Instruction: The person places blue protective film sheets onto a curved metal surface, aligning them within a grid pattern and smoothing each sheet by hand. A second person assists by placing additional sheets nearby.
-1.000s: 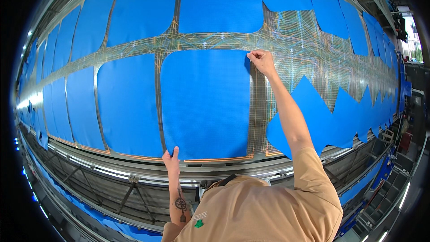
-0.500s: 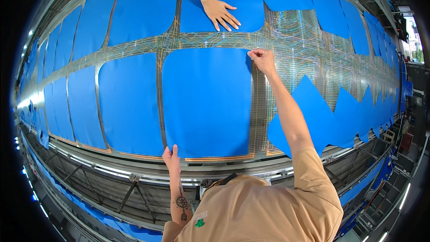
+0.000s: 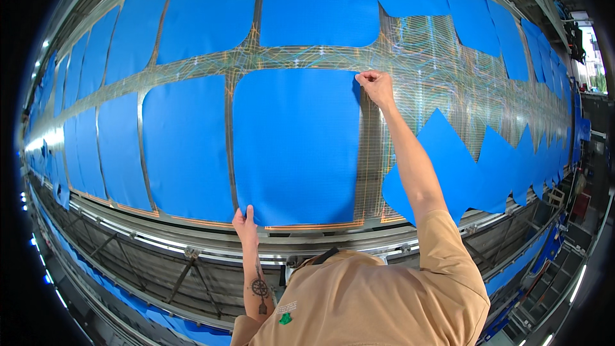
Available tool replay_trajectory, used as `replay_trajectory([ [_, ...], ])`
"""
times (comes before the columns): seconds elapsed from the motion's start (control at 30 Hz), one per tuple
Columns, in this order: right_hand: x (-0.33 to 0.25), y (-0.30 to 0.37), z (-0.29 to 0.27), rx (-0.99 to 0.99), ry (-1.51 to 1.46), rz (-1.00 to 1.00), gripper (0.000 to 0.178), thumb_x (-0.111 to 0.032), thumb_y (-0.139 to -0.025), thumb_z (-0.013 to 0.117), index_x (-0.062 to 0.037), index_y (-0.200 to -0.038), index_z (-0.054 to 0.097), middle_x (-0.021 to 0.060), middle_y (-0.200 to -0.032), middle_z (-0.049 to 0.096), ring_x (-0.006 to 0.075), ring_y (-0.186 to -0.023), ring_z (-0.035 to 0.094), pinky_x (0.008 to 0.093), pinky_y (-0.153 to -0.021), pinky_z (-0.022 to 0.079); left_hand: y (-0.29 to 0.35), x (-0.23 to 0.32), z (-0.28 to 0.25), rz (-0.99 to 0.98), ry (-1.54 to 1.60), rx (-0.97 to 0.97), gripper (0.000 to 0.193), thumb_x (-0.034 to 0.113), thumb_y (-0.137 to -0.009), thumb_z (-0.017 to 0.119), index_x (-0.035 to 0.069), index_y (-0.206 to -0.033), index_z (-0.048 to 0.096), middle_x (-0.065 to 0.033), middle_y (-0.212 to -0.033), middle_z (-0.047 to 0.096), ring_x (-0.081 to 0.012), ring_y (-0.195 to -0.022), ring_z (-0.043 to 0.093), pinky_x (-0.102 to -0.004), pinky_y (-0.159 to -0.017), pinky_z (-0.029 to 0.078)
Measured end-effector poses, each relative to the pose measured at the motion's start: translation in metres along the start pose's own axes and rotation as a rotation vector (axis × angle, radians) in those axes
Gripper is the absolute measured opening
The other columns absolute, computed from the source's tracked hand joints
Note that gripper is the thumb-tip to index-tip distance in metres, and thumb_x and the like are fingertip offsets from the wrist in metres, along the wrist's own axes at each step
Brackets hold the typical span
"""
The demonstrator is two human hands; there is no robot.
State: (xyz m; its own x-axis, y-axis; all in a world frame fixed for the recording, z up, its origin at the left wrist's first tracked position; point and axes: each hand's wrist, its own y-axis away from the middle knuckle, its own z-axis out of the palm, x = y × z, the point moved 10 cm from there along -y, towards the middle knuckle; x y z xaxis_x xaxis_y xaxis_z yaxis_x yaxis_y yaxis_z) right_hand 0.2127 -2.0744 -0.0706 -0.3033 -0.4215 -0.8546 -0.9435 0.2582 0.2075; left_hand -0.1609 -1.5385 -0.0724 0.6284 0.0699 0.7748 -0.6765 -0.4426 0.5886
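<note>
A large blue sheet [image 3: 298, 147] with rounded corners lies in front of me on a long table marked with many coloured lines. My right hand [image 3: 377, 87] pinches its far right corner, and that right edge throws a dark shadow beside it. At the near left corner my left hand [image 3: 246, 223] grips the sheet between thumb and fingers. The sheet's near edge runs along the orange lines at the table's front.
Similar blue panels [image 3: 186, 147] lie in rows to the left, and another row [image 3: 317, 3] lies beyond. Pointed blue pieces [image 3: 442, 167] overlap at the right. The patterned table top [image 3: 423, 71] shows between them. A metal rail [image 3: 192, 231] follows the front edge.
The other person's hand and white sleeve, which rested on the far sheet, are out of view. My hands hold almost the same places on the near sheet.
</note>
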Motion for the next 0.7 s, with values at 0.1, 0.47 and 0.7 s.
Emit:
replay_trajectory([
  [0.1,-0.001,0.001,0.0,-0.011,-0.008,0.026,0.023,-0.024,-0.083,0.085,-0.0029,-0.092,0.082,0.0034,-0.076,0.073,0.0106,-0.066,0.062,0.0289,-0.061,0.049,0.003,0.0,0.0,-0.033,0.025,0.007,0.017,0.023,-0.102,0.07,0.011,-0.091,0.066,0.0099,-0.069,0.051,0.0003,-0.057,0.038,-0.0216,-0.045,0.027],
  [0.47,-0.006,0.0,0.002,-0.035,0.006,0.002,0.022,-0.02,-0.087,0.083,0.0015,-0.093,0.08,0.0038,-0.077,0.073,0.0076,-0.062,0.061,0.0261,-0.057,0.048,0.011,-0.007,-0.005,-0.101,0.135,0.023,0.015,0.024,-0.101,0.072,0.01,-0.096,0.069,0.0073,-0.078,0.062,0.0002,-0.065,0.05,-0.0196,-0.049,0.039],
  [0.7,-0.007,0.0,0.004,-0.036,0.008,0.002,0.024,-0.021,-0.087,0.084,0.0012,-0.093,0.079,0.0014,-0.071,0.069,0.0067,-0.059,0.058,0.0258,-0.054,0.046,0.028,0.002,-0.022,0.068,0.059,0.176,0.016,0.014,-0.1,0.071,0.003,-0.111,0.074,0.0012,-0.088,0.069,-0.0059,-0.075,0.061,-0.0246,-0.065,0.053],
])
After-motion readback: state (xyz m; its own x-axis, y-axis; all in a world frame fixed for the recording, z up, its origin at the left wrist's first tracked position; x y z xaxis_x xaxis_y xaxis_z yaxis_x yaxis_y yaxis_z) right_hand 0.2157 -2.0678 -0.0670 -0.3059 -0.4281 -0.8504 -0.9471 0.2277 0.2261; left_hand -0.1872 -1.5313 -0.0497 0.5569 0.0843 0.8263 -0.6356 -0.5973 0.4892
